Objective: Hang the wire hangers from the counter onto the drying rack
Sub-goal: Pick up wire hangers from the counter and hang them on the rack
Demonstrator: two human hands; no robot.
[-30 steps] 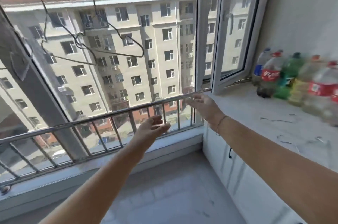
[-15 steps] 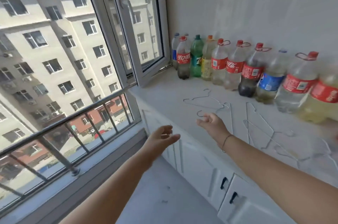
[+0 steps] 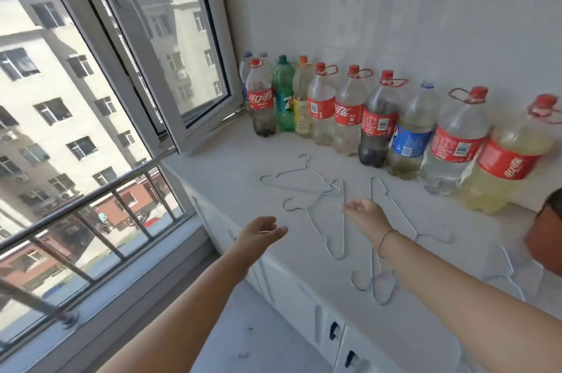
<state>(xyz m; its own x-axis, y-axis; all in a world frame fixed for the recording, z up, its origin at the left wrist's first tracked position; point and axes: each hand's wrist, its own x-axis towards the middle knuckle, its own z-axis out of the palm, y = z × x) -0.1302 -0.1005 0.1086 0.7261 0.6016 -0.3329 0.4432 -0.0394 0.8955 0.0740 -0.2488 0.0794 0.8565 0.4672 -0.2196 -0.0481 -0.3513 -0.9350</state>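
While both bare forearms reach in from the lower edge, the left hand hangs just off the front edge of the flat white counter. Its fingers are relaxed and apart, and it holds nothing. White cabinet doors with small black handles sit under the counter.

The right hand hovers over the countertop with its fingers loosely curled and nothing in its grasp. Whether the fingertips touch the surface cannot be told.

The thin silver wire hangers all lie flat on the counter. One looped hanger lies closest, partly hidden under the right forearm, and a pale one lies off to the right. A long hanger lies just left of the right hand, its hook pointing toward the window. The farthest hanger overlaps its upper end.

At the right edge a blurred brown round pot stands on the counter. Behind the hangers, a row of large plastic soda bottles lines the white wall, most with red labels and caps, and one green. Beyond them, at the counter's far end, a white-framed window sash stands open above a grey metal railing.
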